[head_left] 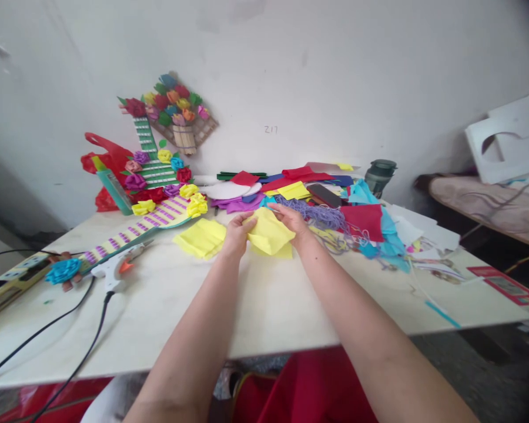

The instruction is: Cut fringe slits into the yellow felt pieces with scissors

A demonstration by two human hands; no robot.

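Note:
Both my hands hold one sheet of yellow paper (268,234) just above the table (264,305). My left hand (237,232) pinches its left edge with closed fingers. My right hand (292,220) grips its upper right edge, fingers curled over it. A small stack of more yellow paper sheets (200,238) lies on the table just left of my left hand. A purple string tangle (315,214) lies right behind my right hand.
A white glue gun (119,268) with a black cord lies at left, beside a paper guitar with paper flowers (152,214). Coloured paper sheets (291,188) pile at the back, red paper (364,220) at right. A dark cup (379,175) stands behind. A power strip (9,282) sits far left.

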